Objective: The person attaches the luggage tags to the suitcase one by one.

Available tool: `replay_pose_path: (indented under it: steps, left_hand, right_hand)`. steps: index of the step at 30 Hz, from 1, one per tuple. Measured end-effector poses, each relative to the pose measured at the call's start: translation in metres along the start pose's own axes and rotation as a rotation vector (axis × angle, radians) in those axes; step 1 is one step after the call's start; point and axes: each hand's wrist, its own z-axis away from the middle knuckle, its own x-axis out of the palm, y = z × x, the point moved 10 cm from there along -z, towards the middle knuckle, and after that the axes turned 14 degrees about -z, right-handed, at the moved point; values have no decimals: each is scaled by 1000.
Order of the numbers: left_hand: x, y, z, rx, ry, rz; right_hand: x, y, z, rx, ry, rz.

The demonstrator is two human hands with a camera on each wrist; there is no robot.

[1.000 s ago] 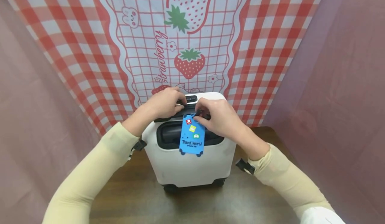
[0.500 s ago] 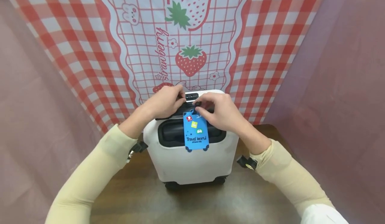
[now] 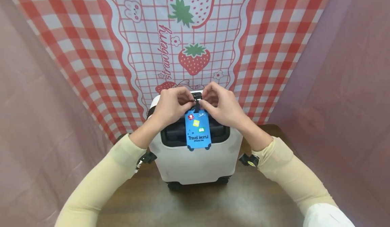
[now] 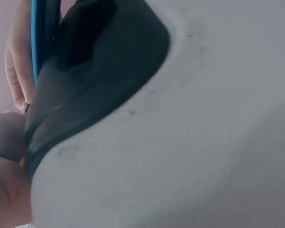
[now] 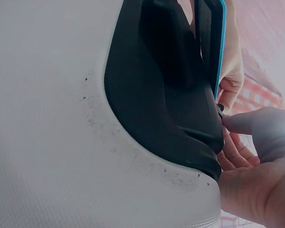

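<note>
Head view: blue tag (image 3: 198, 130) hanging just below the fingertips, in front of the black handle (image 3: 173, 135). Strap (image 3: 197, 107) pinched between curled fingers and thumbs of left hand (image 3: 171, 107) and right hand (image 3: 224, 108), tips almost meeting. Beneath the fingers, suitcase (image 3: 195, 167); beyond them, checked cloth (image 3: 271, 47).

Can't trace thin black strap (image 3: 197, 107) past fingers (image 3: 189, 105) of left hand (image 3: 171, 105) and right hand (image 3: 224, 106). Can't read tiny lower print (image 3: 198, 140) on flat blue suitcase-shaped tag (image 3: 198, 129) below fingers. See white hard-shell suitcase (image 5: 42, 118) only cropped in wrist views, beside fingers.
</note>
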Motion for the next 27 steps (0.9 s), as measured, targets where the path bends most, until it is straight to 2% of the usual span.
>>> replay_pose_path:
  steps: [6, 17, 21, 24, 27]
  left_hand:
    - [-1, 0, -1, 8, 47, 9]
    - [0, 2, 0, 1, 45, -24]
    - [-1, 1, 1, 2, 41, -29]
    - [-1, 1, 1, 4, 43, -35]
    - [-1, 1, 1, 2, 48, -29]
  right_hand:
    - [2, 0, 0, -10, -15, -14]
    - [4, -3, -1, -29, -25, 48]
    - [4, -6, -1, -37, -2, 97]
    - [2, -14, 2, -107, 36, 197]
    - [3, -29, 6, -231, 73, 312]
